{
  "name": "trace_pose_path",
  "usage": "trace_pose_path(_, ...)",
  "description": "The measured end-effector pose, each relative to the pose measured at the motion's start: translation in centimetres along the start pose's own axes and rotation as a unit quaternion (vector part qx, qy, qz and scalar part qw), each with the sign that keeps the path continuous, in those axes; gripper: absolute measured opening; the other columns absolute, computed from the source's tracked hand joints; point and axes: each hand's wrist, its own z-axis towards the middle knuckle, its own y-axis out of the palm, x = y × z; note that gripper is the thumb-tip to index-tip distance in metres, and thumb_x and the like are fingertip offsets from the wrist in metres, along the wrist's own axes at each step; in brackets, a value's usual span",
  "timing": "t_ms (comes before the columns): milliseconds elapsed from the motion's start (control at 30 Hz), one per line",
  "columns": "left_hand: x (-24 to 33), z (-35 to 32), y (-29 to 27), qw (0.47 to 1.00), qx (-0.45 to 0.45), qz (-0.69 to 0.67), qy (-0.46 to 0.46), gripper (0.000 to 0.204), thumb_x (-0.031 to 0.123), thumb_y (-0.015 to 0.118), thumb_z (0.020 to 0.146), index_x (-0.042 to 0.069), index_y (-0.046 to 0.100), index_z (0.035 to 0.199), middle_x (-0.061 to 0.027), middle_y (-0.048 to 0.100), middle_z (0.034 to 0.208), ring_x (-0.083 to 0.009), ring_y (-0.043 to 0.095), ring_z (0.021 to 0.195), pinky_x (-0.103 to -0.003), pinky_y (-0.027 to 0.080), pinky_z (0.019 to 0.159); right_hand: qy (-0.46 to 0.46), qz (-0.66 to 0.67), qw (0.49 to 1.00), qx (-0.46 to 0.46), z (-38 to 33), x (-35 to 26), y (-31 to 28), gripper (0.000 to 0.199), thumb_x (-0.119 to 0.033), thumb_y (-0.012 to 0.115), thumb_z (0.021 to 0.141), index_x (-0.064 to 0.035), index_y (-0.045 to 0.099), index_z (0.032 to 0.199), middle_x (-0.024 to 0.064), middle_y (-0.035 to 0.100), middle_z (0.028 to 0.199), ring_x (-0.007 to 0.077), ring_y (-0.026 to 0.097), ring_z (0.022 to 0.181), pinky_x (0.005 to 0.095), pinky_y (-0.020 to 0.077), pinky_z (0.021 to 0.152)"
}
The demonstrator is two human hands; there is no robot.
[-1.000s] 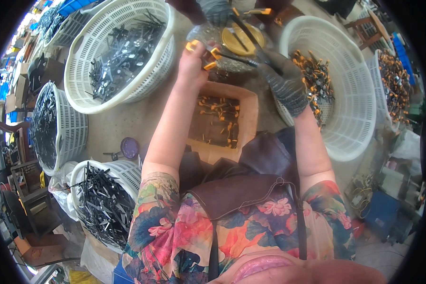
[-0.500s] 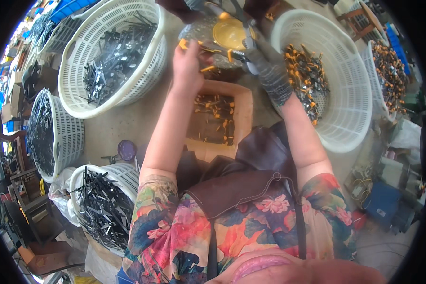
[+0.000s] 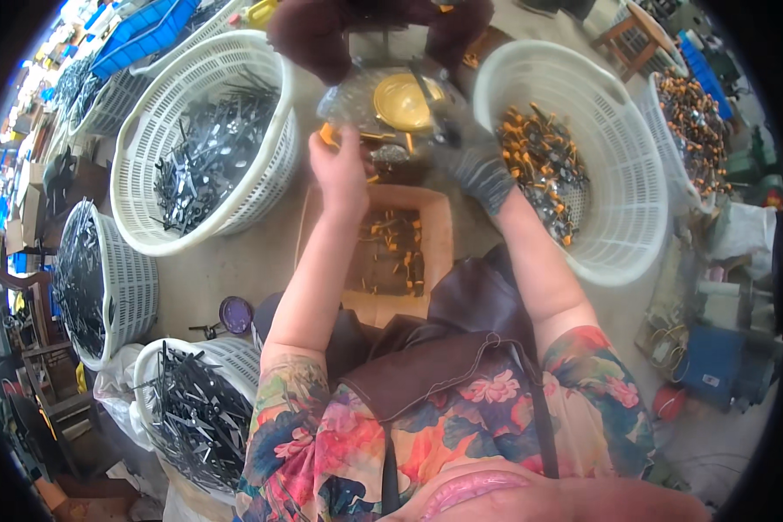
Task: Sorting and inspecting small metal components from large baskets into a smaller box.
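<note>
My left hand (image 3: 341,165), bare, is closed around an orange-and-black hand tool (image 3: 370,137) whose exact kind I cannot make out. Its orange ends show on both sides of my fingers. My right hand (image 3: 480,161) wears a grey glove and is smeared by motion. It is close to the tool, at a long dark bar (image 3: 422,78) that slants up past a yellow bowl (image 3: 400,102); whether the fingers grip that bar is unclear. The bowl sits just beyond my hands, on a cluttered work spot. Below my hands stands a tan tub (image 3: 439,252) with orange-and-black pieces (image 3: 396,248) inside.
On the right, a large white basket (image 3: 622,209) holds orange-and-black pieces. A white basket (image 3: 135,204) of dark metal parts stands at upper left, with more baskets of black strips (image 3: 196,409) below. Another person's dark-trousered legs (image 3: 309,35) are at the far side.
The view has shifted, so the baskets and tub sit lower and more of the other person's legs shows. My right hand has come nearer to my left and is more blurred.
</note>
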Motion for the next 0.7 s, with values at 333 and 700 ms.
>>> trace_pose_path(333, -0.5, 2.0, -0.1, 0.962, -0.066, -0.219, -0.147, 0.033, 0.027, 0.04, 0.097, -0.003, 0.042, 0.111, -0.019, 0.055, 0.107, -0.026, 0.056, 0.086, -0.033, 0.045, 0.064, 0.103, 0.017, 0.994, -0.032, 2.5, 4.1, -1.5, 0.041, -0.029, 0.057, 0.089, -0.0073, 0.056, 0.123, 0.0171, 0.065, 0.105, 0.0224, 0.062, 0.09, 0.0316, 0.0464, 0.084)
trace_pose_path(700, -4.9, 4.8, -1.2, 0.927, -0.056, -0.259, -0.266, 0.027, 0.012, 0.037, 0.099, -0.004, 0.04, 0.12, -0.017, 0.05, 0.119, -0.0283, 0.053, 0.103, -0.036, 0.049, 0.076, 0.024, 0.009, 0.997, 0.07, 5.0, 6.2, -1.4, 0.038, -0.023, 0.064, 0.084, -0.0049, 0.06, 0.117, 0.0147, 0.066, 0.105, 0.0245, 0.063, 0.096, 0.0325, 0.047, 0.085)
